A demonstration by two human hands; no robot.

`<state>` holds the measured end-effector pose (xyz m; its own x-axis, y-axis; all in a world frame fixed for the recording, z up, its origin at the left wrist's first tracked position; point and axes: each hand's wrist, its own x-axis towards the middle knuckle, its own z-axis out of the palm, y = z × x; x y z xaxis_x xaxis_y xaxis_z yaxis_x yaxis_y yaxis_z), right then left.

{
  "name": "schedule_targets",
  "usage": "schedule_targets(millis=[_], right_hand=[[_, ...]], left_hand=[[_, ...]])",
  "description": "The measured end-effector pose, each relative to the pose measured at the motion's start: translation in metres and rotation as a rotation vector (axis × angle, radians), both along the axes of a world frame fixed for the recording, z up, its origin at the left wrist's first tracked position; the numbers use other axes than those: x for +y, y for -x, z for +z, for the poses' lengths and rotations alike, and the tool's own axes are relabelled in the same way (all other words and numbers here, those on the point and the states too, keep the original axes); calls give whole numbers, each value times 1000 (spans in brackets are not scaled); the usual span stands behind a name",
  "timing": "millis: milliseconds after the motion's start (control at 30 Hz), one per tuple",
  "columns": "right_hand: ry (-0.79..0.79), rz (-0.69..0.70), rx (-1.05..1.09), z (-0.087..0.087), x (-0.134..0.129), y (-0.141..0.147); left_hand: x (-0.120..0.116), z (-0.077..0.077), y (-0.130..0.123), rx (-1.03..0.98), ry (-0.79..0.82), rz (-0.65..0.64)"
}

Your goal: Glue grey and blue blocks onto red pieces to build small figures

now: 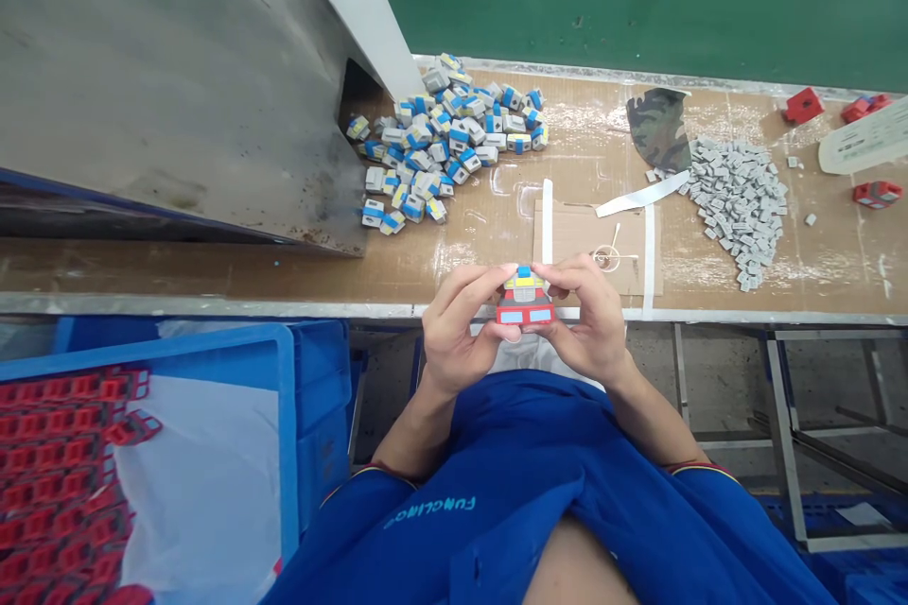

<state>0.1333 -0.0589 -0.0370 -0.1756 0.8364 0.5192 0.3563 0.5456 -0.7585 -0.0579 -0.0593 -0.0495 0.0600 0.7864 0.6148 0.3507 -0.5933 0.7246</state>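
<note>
Left hand [464,326], right hand [590,319]: two, fingers curled, both pinching one red toy [525,297], right over near edge of table [489,236]! Beyond, one heap of grey-blue-yellow blocks [438,146], too many to count; one camouflage scrap [659,128]; one pile of grey bits [742,198]. Left, one blue crate [286,425], rows of red pieces [49,487] inside.

Cardboard-topped bench [489,246]: blue-grey blocks [454,130], small grey pieces [742,198], camouflage scrap [659,128], seemingly cloth.

Blue short-sleeved shirt [525,454], red and yellow sleeve trim [699,466], turquoise lettering [429,512]
</note>
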Motion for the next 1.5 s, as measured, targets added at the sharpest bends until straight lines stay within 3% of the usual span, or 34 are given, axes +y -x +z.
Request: schedule_targets(millis=[200, 367, 533, 767, 867, 1000, 1100, 1167, 1300, 1367, 1433, 1500], right_hand=[[-35, 7, 36, 1, 2, 3], [33, 15, 59, -4, 2, 0], [34, 37, 20, -3, 3, -7], [20, 45, 14, 18, -4, -14], [87, 25, 70, 30, -1, -15], [185, 26, 153, 51, 12, -23], [210, -31, 210, 58, 27, -41], [222, -167, 207, 49, 38, -62], [343, -543, 176, -1, 48, -113], [441, -676, 180, -32, 42, -133], [511, -748, 193, -58, 30, -144], [532, -790, 177, -76, 17, -146]], left_hand=[[1, 5, -1, -33, 34, -19], [3, 6, -1, 15, 45, -15], [8, 13, 6, 59, 110, -153], [18, 41, 17, 192, 182, -337], [28, 60, 15, 261, 174, -380], [52, 87, 6, 388, 285, -425], [97, 95, -9, 444, 340, -464], [152, 90, -26, 503, 366, -434], [303, 77, -78, 736, 499, -172], [372, 76, -107, 764, 490, -118], [420, 80, -131, 776, 465, -122], [447, 87, -145, 771, 427, -168]])
